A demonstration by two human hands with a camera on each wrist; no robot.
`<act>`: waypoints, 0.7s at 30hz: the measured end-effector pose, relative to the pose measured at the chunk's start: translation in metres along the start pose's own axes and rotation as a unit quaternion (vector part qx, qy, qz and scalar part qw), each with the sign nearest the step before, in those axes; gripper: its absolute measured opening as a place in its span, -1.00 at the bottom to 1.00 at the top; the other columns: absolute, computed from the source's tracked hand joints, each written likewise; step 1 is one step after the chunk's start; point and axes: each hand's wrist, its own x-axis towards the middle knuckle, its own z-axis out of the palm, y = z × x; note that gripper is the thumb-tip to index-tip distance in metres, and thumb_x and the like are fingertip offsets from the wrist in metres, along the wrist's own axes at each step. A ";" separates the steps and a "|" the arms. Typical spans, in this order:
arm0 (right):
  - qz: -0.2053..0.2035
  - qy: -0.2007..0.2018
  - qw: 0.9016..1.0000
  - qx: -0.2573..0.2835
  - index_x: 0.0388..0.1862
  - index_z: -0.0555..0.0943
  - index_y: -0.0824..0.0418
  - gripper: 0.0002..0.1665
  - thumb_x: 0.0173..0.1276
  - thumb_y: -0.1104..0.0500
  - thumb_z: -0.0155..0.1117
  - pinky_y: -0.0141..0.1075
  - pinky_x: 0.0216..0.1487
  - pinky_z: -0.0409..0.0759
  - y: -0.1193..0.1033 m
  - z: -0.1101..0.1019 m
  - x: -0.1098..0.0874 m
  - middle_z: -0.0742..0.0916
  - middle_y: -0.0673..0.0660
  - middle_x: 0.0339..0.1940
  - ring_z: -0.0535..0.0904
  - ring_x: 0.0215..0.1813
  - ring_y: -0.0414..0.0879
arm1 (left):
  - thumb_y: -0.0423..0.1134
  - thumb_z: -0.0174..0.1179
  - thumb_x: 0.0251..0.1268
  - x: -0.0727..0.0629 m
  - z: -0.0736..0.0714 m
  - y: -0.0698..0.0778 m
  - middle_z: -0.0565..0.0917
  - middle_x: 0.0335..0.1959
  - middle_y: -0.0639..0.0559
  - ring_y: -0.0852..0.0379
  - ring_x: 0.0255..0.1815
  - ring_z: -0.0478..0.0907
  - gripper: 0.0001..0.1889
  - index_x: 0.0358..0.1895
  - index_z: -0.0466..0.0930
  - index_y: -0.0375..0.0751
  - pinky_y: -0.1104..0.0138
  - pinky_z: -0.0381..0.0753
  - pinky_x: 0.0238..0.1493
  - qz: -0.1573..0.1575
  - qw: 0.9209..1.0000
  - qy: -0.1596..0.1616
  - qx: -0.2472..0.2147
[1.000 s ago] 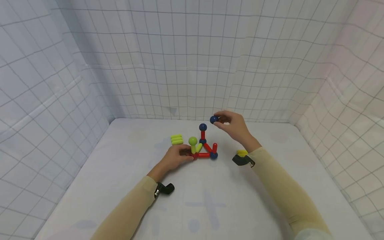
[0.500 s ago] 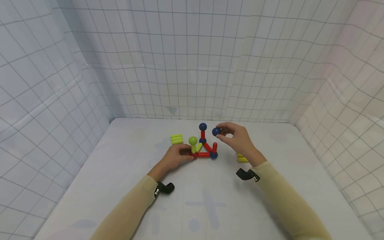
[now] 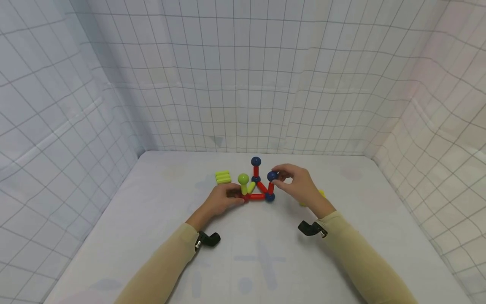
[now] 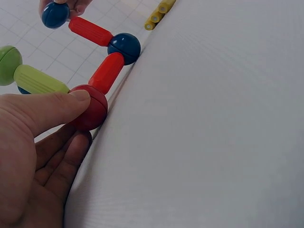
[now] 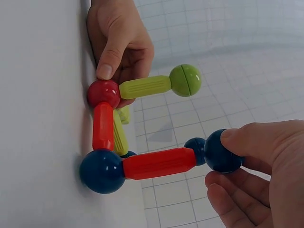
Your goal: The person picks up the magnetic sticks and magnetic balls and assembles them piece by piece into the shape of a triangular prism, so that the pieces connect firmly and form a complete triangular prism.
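Note:
On the white table stands a triangular frame of balls and rods. My left hand (image 3: 221,199) pinches its red ball (image 4: 97,110) at the near left corner, thumb on one side and fingers on the other. From that ball rises a light green rod (image 5: 145,87) topped by a green ball (image 3: 243,179). My right hand (image 3: 298,182) pinches a blue ball (image 5: 222,152) at the top end of the upright red rod (image 5: 159,163); I cannot tell if they touch. That rod stands on the blue corner ball (image 5: 102,172). At the back, another red rod (image 3: 256,172) carries a blue ball (image 3: 256,161).
Several light green rods (image 3: 223,177) lie side by side behind the left hand. Yellow rods (image 4: 159,14) lie to the right, partly hidden by the right wrist in the head view. Grid-patterned cloth (image 3: 235,84) walls the table at the back and sides.
My right hand has come down and toward me with the blue ball, from above the back of the frame to the upright red rod's top. The left hand has stayed in place.

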 end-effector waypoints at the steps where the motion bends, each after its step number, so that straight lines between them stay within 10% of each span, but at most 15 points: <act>1: 0.004 -0.003 1.000 -0.001 0.20 0.75 0.12 -0.62 0.43 0.21 0.58 0.21 0.07 0.69 0.001 0.001 -0.001 0.79 -0.04 -0.14 0.70 -0.09 -0.09 | -0.30 0.52 0.34 0.000 0.000 0.000 0.80 -0.02 -0.04 0.05 -0.02 0.73 -0.54 0.26 0.72 -0.36 0.06 0.70 0.18 0.000 1.000 0.000 0.000; 21: 0.003 -0.006 1.000 0.004 0.22 0.73 0.17 -0.60 0.44 0.24 0.56 0.20 0.10 0.72 0.006 0.007 -0.004 0.80 0.01 -0.06 0.71 -0.09 -0.08 | -0.29 0.52 0.38 -0.001 0.003 0.005 0.80 -0.04 0.04 0.10 -0.01 0.72 -0.61 0.22 0.76 -0.26 0.08 0.70 0.18 0.024 0.999 0.002 0.040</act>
